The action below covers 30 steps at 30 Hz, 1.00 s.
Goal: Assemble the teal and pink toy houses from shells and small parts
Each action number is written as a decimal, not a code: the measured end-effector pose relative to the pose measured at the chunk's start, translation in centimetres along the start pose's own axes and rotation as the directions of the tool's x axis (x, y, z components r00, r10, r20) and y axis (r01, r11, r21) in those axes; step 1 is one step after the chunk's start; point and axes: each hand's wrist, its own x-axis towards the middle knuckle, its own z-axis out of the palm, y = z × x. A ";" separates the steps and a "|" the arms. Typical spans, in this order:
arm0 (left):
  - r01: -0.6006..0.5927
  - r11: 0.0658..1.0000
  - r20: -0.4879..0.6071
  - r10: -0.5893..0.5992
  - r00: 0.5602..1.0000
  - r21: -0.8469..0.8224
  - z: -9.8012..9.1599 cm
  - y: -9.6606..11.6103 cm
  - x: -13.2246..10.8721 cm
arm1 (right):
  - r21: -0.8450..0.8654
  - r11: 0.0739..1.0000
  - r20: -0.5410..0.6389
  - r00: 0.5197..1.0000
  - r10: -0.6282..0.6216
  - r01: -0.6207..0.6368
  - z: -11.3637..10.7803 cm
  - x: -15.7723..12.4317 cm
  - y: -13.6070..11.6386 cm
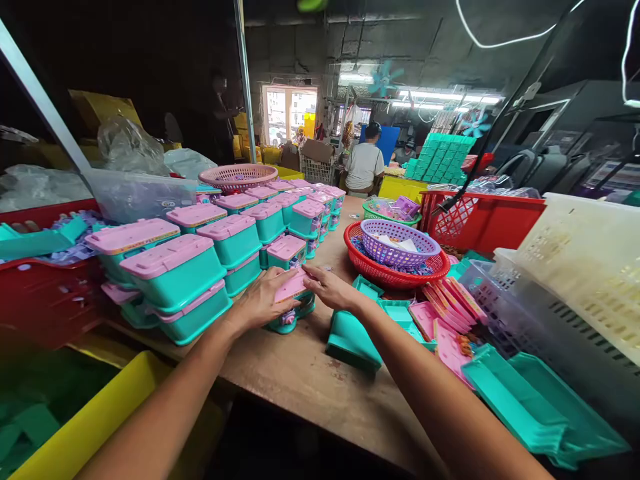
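A small teal box with a pink lid point(296, 303) stands on the wooden table point(310, 380) in front of me. My left hand point(263, 300) lies over its left side, fingers curved round the lid. My right hand point(333, 288) presses flat on the lid's right edge with fingers stretched out. Stacked rows of the same teal and pink boxes point(220, 247) fill the table to the left and behind. Loose pink lids point(447, 313) and teal box bodies point(353, 337) lie to the right.
A purple basket point(395, 241) sits inside a red basket point(395, 273) behind my hands. Red crates point(480, 217) and white crates point(580, 280) stand right, a yellow bin point(100, 413) lower left. A person in a white shirt point(365, 167) sits far back.
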 end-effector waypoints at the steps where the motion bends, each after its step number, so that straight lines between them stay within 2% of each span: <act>1: 0.000 1.000 0.005 0.000 1.000 0.000 0.0 0.0 0.0 | -0.008 1.000 0.009 1.000 -0.008 0.008 -0.1 0.0 0.0; 8: 0.006 0.998 -0.004 -0.005 1.000 0.064 -0.1 0.4 0.1 | -0.038 0.996 0.070 0.995 -0.078 0.081 -0.5 -0.3 0.4; 12: -0.007 0.991 0.011 0.006 1.000 0.132 0.0 0.9 0.0 | -0.118 0.973 0.122 0.976 -0.182 0.197 0.1 -0.5 1.4; 18: -0.044 0.977 0.042 0.035 0.998 0.211 0.0 1.1 -0.5 | -0.200 0.941 0.060 0.962 -0.265 0.272 1.8 -1.0 2.4; 20: -0.027 0.993 0.055 0.021 0.998 0.119 -0.2 0.8 -0.7 | -0.191 0.947 0.048 0.966 -0.255 0.259 1.9 -1.3 2.1; 22: 0.102 0.986 -0.022 -0.105 0.994 -0.129 -0.2 0.4 -0.7 | -0.156 0.964 0.058 0.976 -0.209 0.216 1.5 -1.4 1.5; 24: 0.257 0.877 -0.116 -0.328 0.937 -0.405 0.2 0.2 -0.7 | -0.104 0.987 0.052 0.991 -0.120 0.125 0.8 -0.9 0.6; 26: 0.334 0.751 -0.149 -0.494 0.857 -0.570 1.2 0.3 -0.6 | -0.068 0.998 0.005 1.000 0.000 0.000 0.3 0.0 -0.3; 30: 0.328 0.627 -0.139 -0.577 0.805 -0.706 4.2 2.1 -0.6 | -0.077 0.969 -0.092 0.970 0.227 -0.234 0.5 2.0 -1.6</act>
